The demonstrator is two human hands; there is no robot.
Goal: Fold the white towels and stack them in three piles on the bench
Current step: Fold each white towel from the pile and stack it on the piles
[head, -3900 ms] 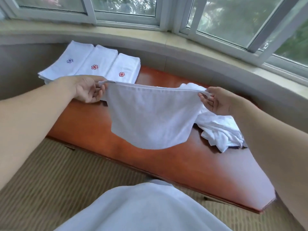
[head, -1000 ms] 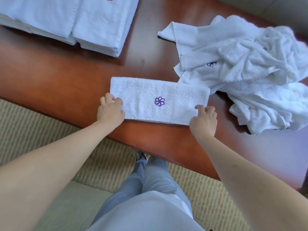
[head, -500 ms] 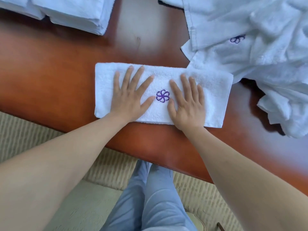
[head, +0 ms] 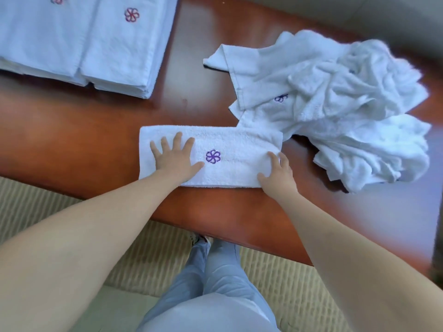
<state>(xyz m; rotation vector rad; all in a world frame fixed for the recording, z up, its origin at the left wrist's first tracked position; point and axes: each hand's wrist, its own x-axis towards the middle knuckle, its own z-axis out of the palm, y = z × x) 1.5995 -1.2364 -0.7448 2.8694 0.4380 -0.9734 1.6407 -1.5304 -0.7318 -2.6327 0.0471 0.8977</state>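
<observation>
Starting at the far left, the folded piles [head: 84, 44] sit side by side at the back of the bench [head: 72, 130], neat white stacks, the nearer one showing a red flower mark [head: 131, 14] and another mark just cut off at the top edge. Moving in, the left hand [head: 176, 159] lies flat on the left half of the towel [head: 239, 149], fingers straight and spread, thumb reaching toward the purple flower [head: 213, 156] stitched at the centre. That towel is folded into a long strip and rests near the front edge of the bench, straight ahead of the person. Over on its right end, the right hand [head: 278, 176] has fingers curled over the short edge and thumb laid on top near the front corner, so it grips that end. Beyond it, touching the strip's back right corner, the heap [head: 347, 104] of unfolded white towels sprawls, crumpled, with another purple mark [head: 281, 98] peeking out. Below the bench, blue trouser legs [head: 215, 271] stand on a woven mat [head: 275, 271].
</observation>
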